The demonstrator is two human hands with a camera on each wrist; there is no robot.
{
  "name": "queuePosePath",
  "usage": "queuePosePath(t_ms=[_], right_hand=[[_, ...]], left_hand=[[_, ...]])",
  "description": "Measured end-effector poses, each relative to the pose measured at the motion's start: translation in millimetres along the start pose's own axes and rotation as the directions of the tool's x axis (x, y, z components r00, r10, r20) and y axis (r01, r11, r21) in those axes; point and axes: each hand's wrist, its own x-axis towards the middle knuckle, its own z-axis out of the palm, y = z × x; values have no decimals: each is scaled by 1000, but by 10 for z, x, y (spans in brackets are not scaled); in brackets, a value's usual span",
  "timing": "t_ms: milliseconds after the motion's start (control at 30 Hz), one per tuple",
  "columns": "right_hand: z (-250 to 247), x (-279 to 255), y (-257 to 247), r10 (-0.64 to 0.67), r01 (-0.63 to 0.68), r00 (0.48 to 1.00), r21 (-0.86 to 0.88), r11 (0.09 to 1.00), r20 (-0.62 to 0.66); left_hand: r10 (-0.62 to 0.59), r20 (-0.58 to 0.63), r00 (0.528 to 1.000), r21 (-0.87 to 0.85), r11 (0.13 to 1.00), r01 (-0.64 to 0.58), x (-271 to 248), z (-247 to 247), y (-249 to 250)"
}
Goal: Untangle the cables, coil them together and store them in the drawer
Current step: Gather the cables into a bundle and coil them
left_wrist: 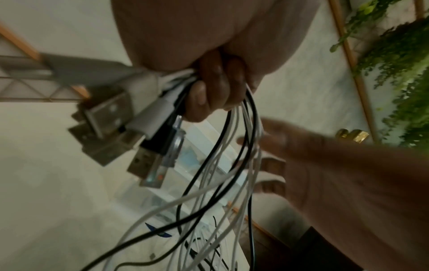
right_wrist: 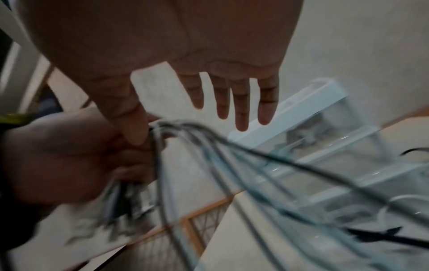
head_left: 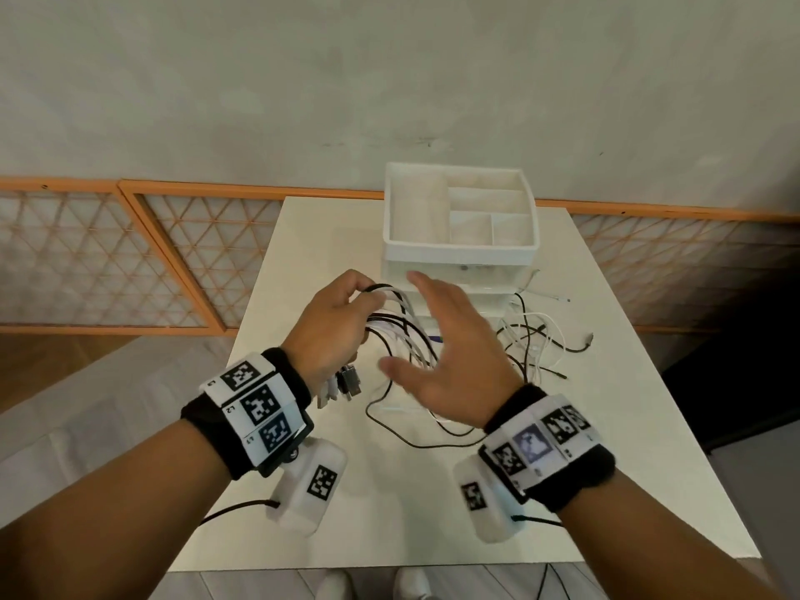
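Observation:
My left hand (head_left: 333,326) grips a bundle of black and white cables (head_left: 400,329) above the table. Its fingers (left_wrist: 209,88) curl round the cords, and the USB plugs (left_wrist: 111,132) stick out below the fist. My right hand (head_left: 446,348) hovers just right of the bundle with fingers (right_wrist: 241,102) straight and spread, holding nothing. The loose cable ends (head_left: 532,339) trail across the table to the right. The white drawer unit (head_left: 461,253) stands behind the hands, with clear drawers (right_wrist: 325,146) below its top tray; its lower part is hidden by my right hand.
The white table (head_left: 606,426) ends at its front edge near my wrists. An open divided tray (head_left: 394,218) tops the drawer unit. An orange-framed lattice panel (head_left: 130,262) runs along the wall behind. Bare tabletop lies to the right.

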Motion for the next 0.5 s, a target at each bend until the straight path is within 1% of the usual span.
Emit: queuePosePath(t_ms=[33, 100, 133, 233, 367, 433, 500], right_hand=[[77, 25, -65, -27, 27, 999, 16, 999, -36], [150, 76, -78, -63, 76, 976, 57, 995, -209], [149, 91, -53, -70, 93, 961, 74, 993, -268], [131, 94, 36, -98, 130, 952, 94, 987, -288], [151, 67, 102, -158, 181, 912, 25, 983, -377], [173, 68, 125, -180, 186, 898, -23, 982, -402], [179, 66, 142, -192, 183, 900, -62, 981, -391]], left_hand=[[8, 23, 1000, -1, 1000, -8, -22, 35, 18], [10, 58, 998, -34, 999, -8, -50, 67, 54], [8, 68, 998, -39, 999, -5, -55, 63, 61], [-3, 93, 996, 18, 1000, 2, -82, 8, 44], [-33, 140, 990, 72, 997, 23, -122, 26, 44], [-12, 124, 992, 83, 997, 2, -112, 49, 58], [17, 95, 995, 119, 992, -28, -91, 82, 49]])
